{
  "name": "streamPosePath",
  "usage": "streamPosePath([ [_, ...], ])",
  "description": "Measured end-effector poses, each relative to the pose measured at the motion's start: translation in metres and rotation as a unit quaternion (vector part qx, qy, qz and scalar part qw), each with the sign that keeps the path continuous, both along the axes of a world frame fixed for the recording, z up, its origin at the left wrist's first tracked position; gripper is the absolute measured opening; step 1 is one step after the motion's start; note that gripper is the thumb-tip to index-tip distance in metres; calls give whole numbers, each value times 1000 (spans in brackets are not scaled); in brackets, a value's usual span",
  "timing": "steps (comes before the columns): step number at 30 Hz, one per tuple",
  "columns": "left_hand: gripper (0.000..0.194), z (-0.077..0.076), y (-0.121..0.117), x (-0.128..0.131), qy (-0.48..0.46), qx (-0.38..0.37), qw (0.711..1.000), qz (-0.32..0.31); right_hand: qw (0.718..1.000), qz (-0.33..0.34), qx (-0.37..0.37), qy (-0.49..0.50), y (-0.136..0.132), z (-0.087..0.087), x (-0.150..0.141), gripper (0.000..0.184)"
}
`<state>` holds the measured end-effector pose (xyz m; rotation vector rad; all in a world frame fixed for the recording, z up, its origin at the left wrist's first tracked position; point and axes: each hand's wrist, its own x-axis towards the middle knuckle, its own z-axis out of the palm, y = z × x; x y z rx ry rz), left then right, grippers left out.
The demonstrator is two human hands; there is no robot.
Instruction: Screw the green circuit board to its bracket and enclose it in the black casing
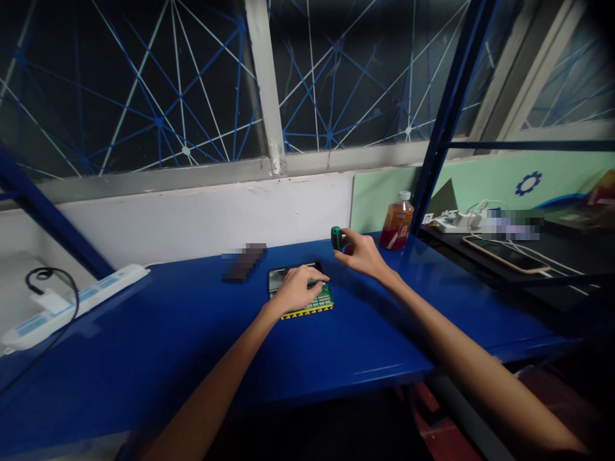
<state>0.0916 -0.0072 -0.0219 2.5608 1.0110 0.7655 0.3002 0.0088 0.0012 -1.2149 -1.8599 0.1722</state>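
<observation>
While the left hand (300, 287) lies over the case (320, 301), the right hand (358, 251) holds the tool (336, 238) above the counter (379, 326). The right hand is closed on the tool, with thumb and fingertips at its side; the tool is short, green and black, and roughly upright. The left hand is unclenched: its palm faces down, its fingers extend across the case and its thumb is apart from them. Whether the fingers press on the case cannot be determined. The case is located on the middle of the blue counter, in front of the person. It has a dark, rectangular rear section, a green front section with rows of small pale parts, and a yellow notched front edge. A dark, partly pixelated object (246, 264) lies to the left of the case. A bottle (396, 222) with a white cap and orange-red contents stands to the right of the right hand, near the rear of the counter. A white power strip (79, 307) with a black cable (75, 301) lies at the left end. On the black table (432, 246) at right lies a phone (507, 254).
</observation>
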Motion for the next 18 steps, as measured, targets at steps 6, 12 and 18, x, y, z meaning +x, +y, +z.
streamPosePath([
  [6,25,0,0,0,-4,15,1000,-7,1000,-3,-3,27,-1,2,-1,43],
  [12,25,-4,3,1,-1,9,1000,4,985,42,-37,164,-3,7,-1,38],
  [18,25,-6,1,2,6,14,1000,3,939,130,-100,304,-5,11,-6,35],
])
